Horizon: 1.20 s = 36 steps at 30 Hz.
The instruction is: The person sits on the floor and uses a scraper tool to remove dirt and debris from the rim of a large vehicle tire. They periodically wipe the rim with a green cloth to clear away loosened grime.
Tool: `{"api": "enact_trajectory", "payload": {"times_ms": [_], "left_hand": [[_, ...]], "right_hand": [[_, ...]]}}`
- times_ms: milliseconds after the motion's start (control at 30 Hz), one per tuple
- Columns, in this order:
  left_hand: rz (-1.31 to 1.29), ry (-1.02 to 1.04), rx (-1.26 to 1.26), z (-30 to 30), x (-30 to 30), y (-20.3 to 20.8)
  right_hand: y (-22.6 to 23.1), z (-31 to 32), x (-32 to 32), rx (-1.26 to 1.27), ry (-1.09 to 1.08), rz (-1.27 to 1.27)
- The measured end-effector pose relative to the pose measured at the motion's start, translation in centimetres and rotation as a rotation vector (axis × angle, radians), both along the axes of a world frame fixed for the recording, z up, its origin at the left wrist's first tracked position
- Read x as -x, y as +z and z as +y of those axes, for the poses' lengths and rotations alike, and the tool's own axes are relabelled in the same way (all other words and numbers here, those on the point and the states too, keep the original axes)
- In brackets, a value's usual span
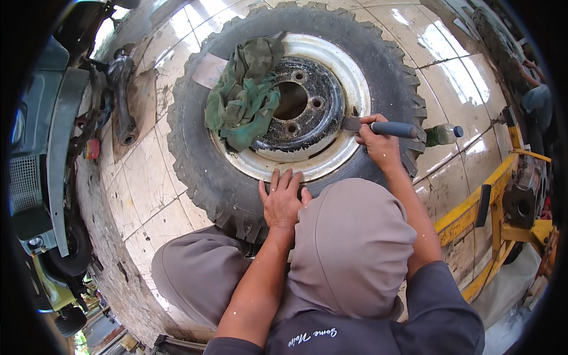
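A large knobbly tyre (387, 77) lies flat on the floor in front of me, around a wheel rim (352, 65) with a worn white outer band and a black, chipped centre. My right hand (380, 145) grips a scraper (393, 129) with a blue-grey handle. Its flat blade points left and meets the rim where black paint borders white. Fingers spread, my left hand (281, 200) rests on the near sidewall, fingertips at the rim's edge. A crumpled green cloth (244, 97) is draped over the rim's left side, partly covering the black centre.
A green bottle with a blue cap (441, 135) lies right of the tyre. Farther right stands a yellow metal frame (479, 216). On the left are a rusty metal arm (122, 97) on cardboard and a vehicle front (44, 136). Another person (537, 100) is at the far right.
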<state>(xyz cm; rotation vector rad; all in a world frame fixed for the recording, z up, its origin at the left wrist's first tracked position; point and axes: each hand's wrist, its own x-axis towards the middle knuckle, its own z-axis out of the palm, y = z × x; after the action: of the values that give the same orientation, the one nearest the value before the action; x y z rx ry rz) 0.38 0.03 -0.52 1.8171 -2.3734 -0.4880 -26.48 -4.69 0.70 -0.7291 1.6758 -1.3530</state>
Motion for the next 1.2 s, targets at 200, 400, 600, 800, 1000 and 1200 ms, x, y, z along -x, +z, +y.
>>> {"api": "enact_trajectory", "payload": {"times_ms": [200, 400, 600, 800, 1000, 1200], "left_hand": [[0.010, -0.002, 0.012, -0.2, 0.1, -0.1], [0.005, -0.003, 0.016, -0.4, 0.3, 0.1], [0.006, -0.004, 0.027, -0.4, 0.3, 0.1], [0.011, -0.004, 0.034, -0.4, 0.3, 0.2], [0.019, 0.000, 0.031, -0.3, 0.3, 0.2], [0.022, -0.002, 0.030, 0.0, 0.0, -0.1]], "right_hand": [[0.2, -0.7, 0.4, -0.007, 0.101, 0.161], [-0.2, -0.3, 0.1, 0.023, 0.055, 0.095], [0.0, 0.3, -0.7, 0.019, 0.028, 0.086], [0.4, 0.5, -1.0, 0.039, 0.041, 0.038], [0.1, 0.7, -1.1, 0.044, 0.037, 0.032], [-0.2, 0.6, -0.9, 0.008, 0.102, 0.149]]}}
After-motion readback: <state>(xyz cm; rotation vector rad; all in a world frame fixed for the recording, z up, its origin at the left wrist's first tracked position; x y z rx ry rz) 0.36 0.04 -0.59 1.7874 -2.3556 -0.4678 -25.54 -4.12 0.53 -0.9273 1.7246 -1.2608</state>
